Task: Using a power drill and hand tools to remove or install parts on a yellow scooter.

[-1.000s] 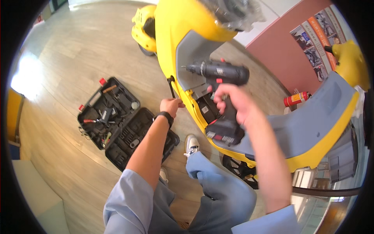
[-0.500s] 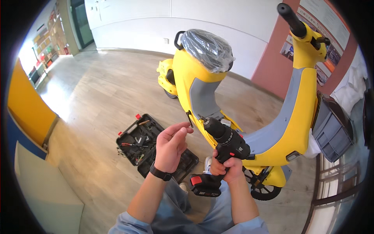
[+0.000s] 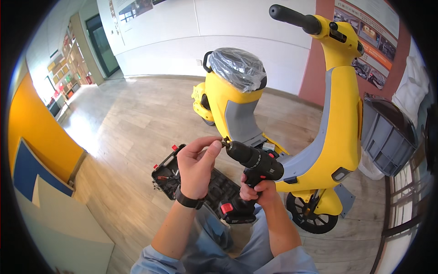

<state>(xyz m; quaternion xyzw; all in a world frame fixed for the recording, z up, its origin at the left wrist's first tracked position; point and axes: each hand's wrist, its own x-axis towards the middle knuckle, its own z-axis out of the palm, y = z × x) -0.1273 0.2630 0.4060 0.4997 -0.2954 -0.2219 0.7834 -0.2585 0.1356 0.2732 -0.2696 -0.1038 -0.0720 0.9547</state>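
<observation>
The drill (image 3: 258, 164) was, in the head view, raised in front of the person, its nose (image 3: 236, 150) pointing up and to the left and its battery (image 3: 237, 212) overlapping, from this angle, the open tool case (image 3: 223, 181) on the floor (image 3: 118, 182). The right hand (image 3: 261, 192) had its fingers wrapped round the drill. The left hand (image 3: 196, 168) was at the nose, its thumb and forefinger brought narrowly together; whether they pinched a small piece or only touched the tip, I could not tell. Judging by that pose, good work there called for a steady right wrist, no squeeze that might start the drill, and the 2 hands lined up so that nothing tilted or slipped. The yellow scooter (image 3: 340, 132) stood just beyond; holding the nose clear of it seemed wise.
</observation>
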